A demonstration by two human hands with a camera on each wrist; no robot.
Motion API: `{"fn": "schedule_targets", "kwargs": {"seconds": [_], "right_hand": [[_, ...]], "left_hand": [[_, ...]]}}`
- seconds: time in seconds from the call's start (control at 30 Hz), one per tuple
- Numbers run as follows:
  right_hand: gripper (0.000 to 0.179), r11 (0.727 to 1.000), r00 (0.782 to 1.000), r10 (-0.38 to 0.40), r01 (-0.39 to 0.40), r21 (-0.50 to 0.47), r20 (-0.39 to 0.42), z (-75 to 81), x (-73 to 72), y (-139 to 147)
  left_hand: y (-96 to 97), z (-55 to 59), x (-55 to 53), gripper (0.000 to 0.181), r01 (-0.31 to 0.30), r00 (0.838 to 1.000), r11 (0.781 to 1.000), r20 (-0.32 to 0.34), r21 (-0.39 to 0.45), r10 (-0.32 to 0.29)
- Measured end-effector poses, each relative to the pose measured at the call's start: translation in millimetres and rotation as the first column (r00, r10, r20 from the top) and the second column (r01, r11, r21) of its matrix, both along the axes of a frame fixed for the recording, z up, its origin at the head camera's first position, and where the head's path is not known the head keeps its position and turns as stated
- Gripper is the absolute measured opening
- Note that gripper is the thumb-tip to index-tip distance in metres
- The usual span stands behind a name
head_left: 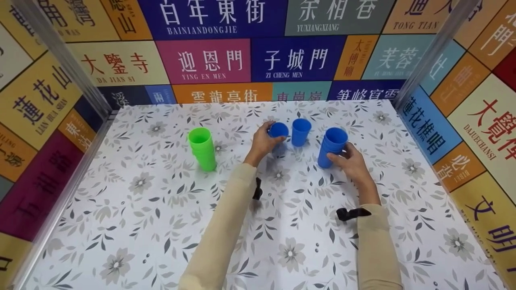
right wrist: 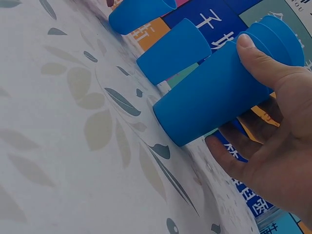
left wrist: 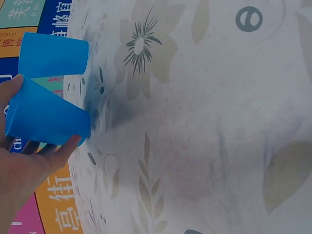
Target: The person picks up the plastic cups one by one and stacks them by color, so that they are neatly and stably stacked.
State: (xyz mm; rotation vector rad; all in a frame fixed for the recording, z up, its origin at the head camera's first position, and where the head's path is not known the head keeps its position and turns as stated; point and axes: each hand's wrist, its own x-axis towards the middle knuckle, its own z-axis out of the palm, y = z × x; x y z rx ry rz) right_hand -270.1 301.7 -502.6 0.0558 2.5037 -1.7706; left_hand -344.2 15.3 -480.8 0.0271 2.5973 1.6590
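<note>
My left hand (head_left: 264,141) grips a single blue cup (left wrist: 46,114), its fingers and thumb curled round the side. The cup tilts a little in the head view, its mouth turned toward the camera. Just right of it another blue cup (head_left: 300,133) stands upright on the table. My right hand (head_left: 351,163) holds a stack of nested blue cups (right wrist: 214,87), thumb near the upper rims and fingers round the far side. The stack's base is at the tabletop. Several rims show at its top in the right wrist view.
A stack of green cups (head_left: 202,149) stands left of my left hand. The table (head_left: 161,225) has a white cover with grey flowers and leaves. Walls with coloured sign panels (head_left: 298,58) enclose its back and sides. Black straps (head_left: 352,213) show at both wrists.
</note>
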Motion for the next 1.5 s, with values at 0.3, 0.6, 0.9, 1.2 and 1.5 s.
{"fn": "schedule_targets", "kwargs": {"seconds": [0.3, 0.6, 0.9, 1.2, 1.5], "right_hand": [[0.087, 1.000, 1.000, 0.027, -0.027, -0.014, 0.001, 16.7, 7.4, -5], [0.091, 1.000, 1.000, 0.006, -0.006, -0.015, 0.001, 2.6, 1.9, -1], [0.091, 1.000, 1.000, 0.004, -0.004, -0.017, -0.013, -2.7, 0.0, 1], [0.092, 1.000, 1.000, 0.007, -0.007, -0.025, -0.014, -1.9, 2.0, 0], [0.096, 1.000, 1.000, 0.006, -0.006, -0.024, -0.009, -0.6, 2.0, -2]], "left_hand": [[-2.6, 2.5, -1.4, 0.071, 0.015, 0.998, 0.998, 0.060, 0.064, -0.019], [-0.4, 4.1, -3.5, 0.066, -0.013, 0.995, 0.996, 0.104, 0.090, 0.003], [2.0, 4.6, -4.0, 0.063, -0.021, 0.997, 0.997, 0.081, 0.068, 0.015], [1.9, 1.6, -3.7, 0.068, -0.010, 0.999, 0.999, 0.031, 0.043, 0.009], [3.7, 8.3, -7.5, 0.073, -0.011, 1.000, 1.000, 0.008, -0.007, 0.011]]}}
